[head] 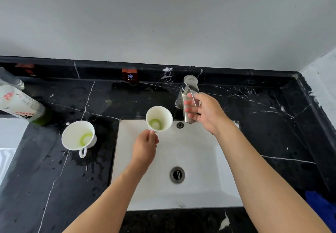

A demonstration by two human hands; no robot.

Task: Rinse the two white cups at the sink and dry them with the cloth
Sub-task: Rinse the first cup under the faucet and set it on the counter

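Note:
My left hand (pixel 145 144) is shut on the handle of a white cup (pixel 160 117), which it holds tilted over the back left of the white sink (pixel 203 160); green residue rings its bottom. A second white cup (pixel 77 135) with the same green ring stands upright on the black counter left of the sink, its handle toward me. My right hand (pixel 204 111) reaches to the steel tap (pixel 189 89), fingers spread around the lever and spout. No water is running. A blue cloth (pixel 320 207) lies at the counter's right front edge, partly out of view.
The black marble counter (pixel 263 123) is wet, with drops around the standing cup. A white bottle with red print (pixel 18 103) leans at the far left. A red "COLD" tag (pixel 129 75) sits on the back ledge. The sink drain (pixel 177 174) is near the front.

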